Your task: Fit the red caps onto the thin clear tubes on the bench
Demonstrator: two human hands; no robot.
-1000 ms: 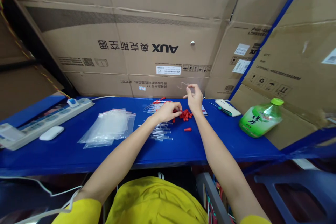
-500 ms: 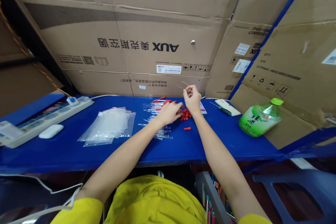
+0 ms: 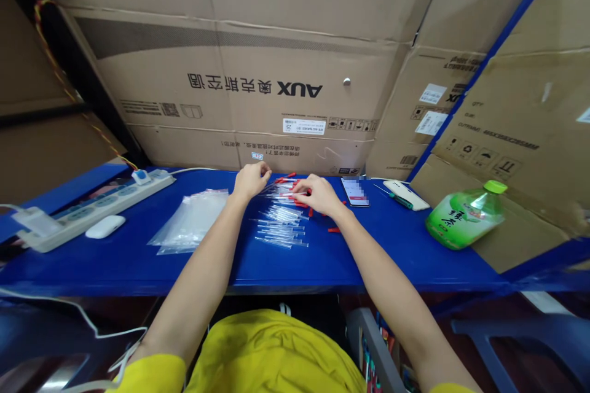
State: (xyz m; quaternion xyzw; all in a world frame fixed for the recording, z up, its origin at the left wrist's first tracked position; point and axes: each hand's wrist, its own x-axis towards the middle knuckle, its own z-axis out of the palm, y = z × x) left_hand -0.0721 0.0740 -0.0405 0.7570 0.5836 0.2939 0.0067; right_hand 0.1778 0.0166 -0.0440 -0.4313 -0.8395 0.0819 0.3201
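Note:
My left hand (image 3: 251, 180) is at the far left of the pile, its fingers pinched together; what they hold, if anything, I cannot make out. My right hand (image 3: 318, 194) reaches over the pile from the right. Its thumb and fingertips close on a dropper with a red bulb (image 3: 299, 201), partly hidden by the fingers. Several clear glass tubes (image 3: 281, 233) lie loosely side by side below the hands. Beyond them lie droppers with red bulbs (image 3: 288, 177). One loose red rubber bulb (image 3: 334, 230) lies nearer me, and others are partly covered by my right hand.
Clear plastic bags (image 3: 188, 221) lie left of my left forearm. A power strip (image 3: 96, 212) and a white case (image 3: 106, 227) are farther left. On the right are a phone (image 3: 354, 191), a green-handled screwdriver (image 3: 400, 199) and a green tea bottle (image 3: 465, 215). Cardboard (image 3: 258, 98) stands behind.
My left hand has moved left and away from the red bulbs to the far side of the tubes. My right hand has come down and left onto the pile, uncovering the phone.

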